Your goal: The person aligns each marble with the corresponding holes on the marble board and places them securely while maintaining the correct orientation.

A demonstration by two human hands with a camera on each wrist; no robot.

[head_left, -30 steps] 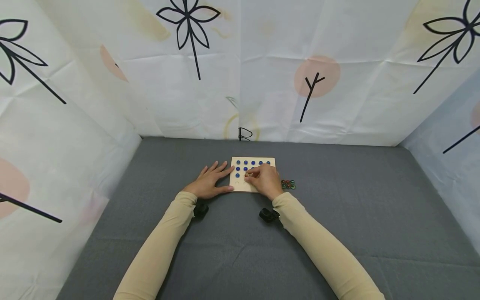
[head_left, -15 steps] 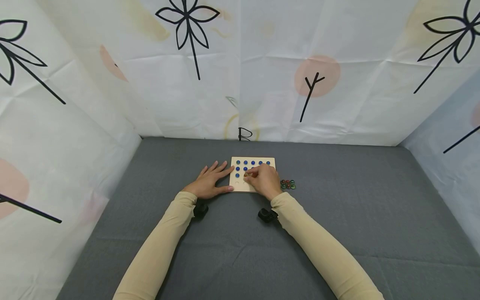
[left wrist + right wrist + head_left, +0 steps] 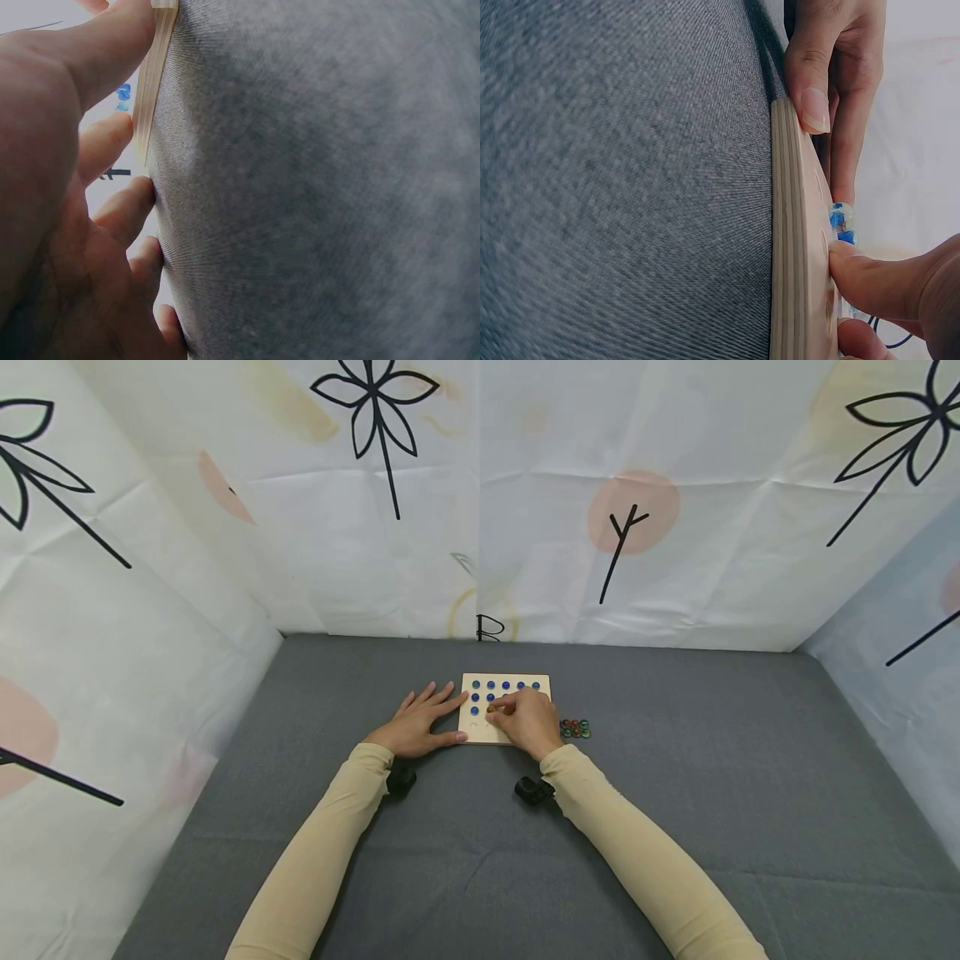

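A square wooden peg board (image 3: 504,708) lies flat on the grey worktop (image 3: 675,827), a little above the middle of the head view. Blue glass beads (image 3: 491,686) sit in its dimples: a full row along the far edge and more in the row below, with one at the left end of the third row; the near rows at the left show bare hollows.

The right hand (image 3: 527,720) lies over the right and middle part of the board, fingers curled in, fingertips together at a spot in the second or third row. Something small seems pinched there, but the head view is too small to say what; in the right wrist view a fingertip (image 3: 855,264) presses on the board's top face right beside a blue bead (image 3: 841,217).

The left hand (image 3: 420,724) rests flat on the worktop at the left of the board, fingers spread and straight, thumb against the board's near left edge and fingertips touching its left side. The left wrist view shows the thumb (image 3: 112,45) lying along the thin wooden edge (image 3: 154,75).

Just right of the board, apart from it, a small cluster of red and green beads (image 3: 576,728) lies on the worktop. Both arms wear beige sleeves (image 3: 315,860). White sheeting printed with black flowers and pink dots (image 3: 480,493) walls the worktop on three sides.
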